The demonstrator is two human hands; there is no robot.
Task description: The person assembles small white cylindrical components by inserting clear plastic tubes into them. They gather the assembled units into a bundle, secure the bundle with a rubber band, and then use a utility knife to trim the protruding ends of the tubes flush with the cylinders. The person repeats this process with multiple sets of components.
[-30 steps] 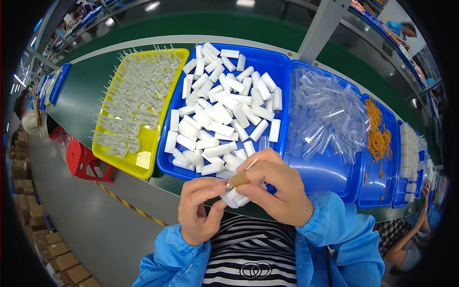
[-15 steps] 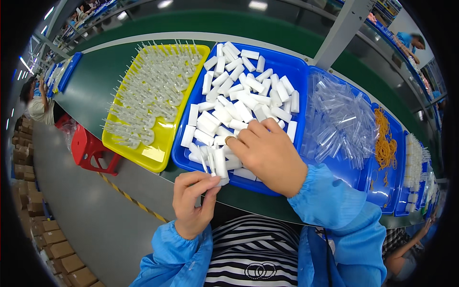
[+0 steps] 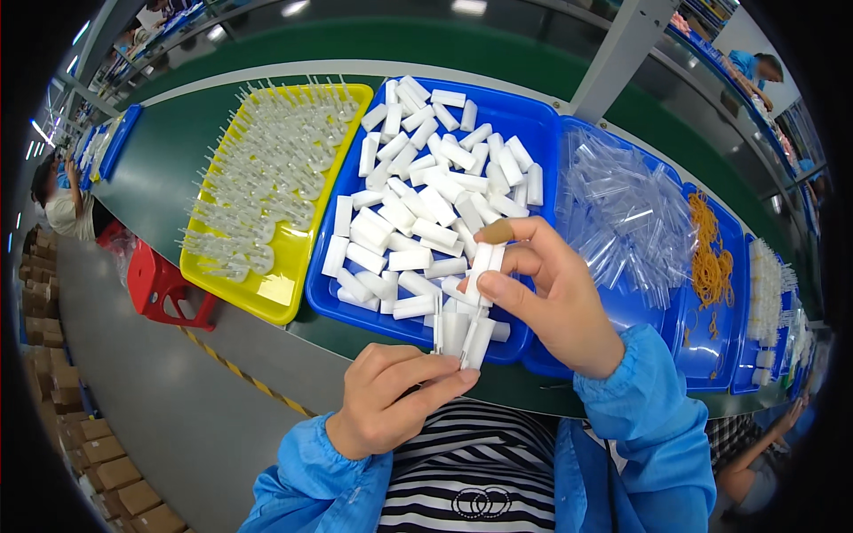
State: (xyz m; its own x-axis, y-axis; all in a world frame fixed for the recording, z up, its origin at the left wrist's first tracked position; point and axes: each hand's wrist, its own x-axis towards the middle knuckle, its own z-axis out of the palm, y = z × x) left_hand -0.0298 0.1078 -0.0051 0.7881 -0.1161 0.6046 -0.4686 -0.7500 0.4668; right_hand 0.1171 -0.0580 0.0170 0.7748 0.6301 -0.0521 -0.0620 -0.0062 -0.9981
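Smooth tabletop [image 3: 164, 164], handheld oblong white pieces [image 3: 457, 329]

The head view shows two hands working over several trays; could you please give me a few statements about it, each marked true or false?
1. The right hand holds a white piece. True.
2. The left hand is empty. False: it holds a white cluster near its lower end.
3. The yellow tray lies to the left of the blue tray full of loose white pieces. True.
4. The orange bands lie in the yellow tray. False: they lie in another blue tray, right of the clear plastic pieces.
5. The red stool is on the left side of the view. True.
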